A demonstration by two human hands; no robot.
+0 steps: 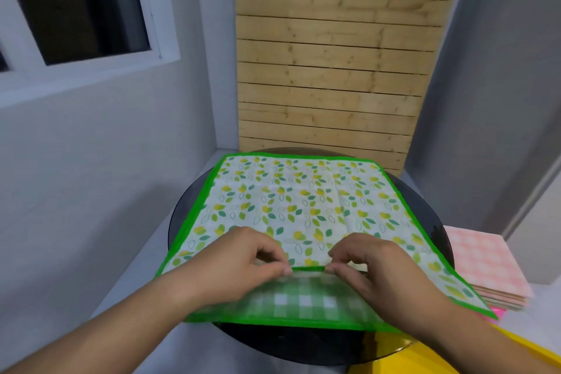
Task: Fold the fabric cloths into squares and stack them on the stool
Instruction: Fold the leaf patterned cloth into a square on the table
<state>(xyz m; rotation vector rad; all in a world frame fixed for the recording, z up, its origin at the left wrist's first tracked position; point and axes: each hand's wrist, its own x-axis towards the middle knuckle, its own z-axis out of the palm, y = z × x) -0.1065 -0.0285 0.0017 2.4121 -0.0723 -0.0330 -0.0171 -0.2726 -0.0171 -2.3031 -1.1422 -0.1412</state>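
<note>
The left hand [243,258] and right hand [375,264] were pinched onto the near hem of the leaf-print cloth [303,200], spread over the round worktop [186,215]. A first fold was judged begun; the hem must be carried to the worktop's far side.

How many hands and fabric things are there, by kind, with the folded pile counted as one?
Green leaf-print cloth: 1
Green checked piece beneath it: 1, maybe that cloth's underside
Pink folded pile: 1
Hands: 2, left hand and right hand, pinching the leaf-print cloth's near edge
Total: 5
</note>
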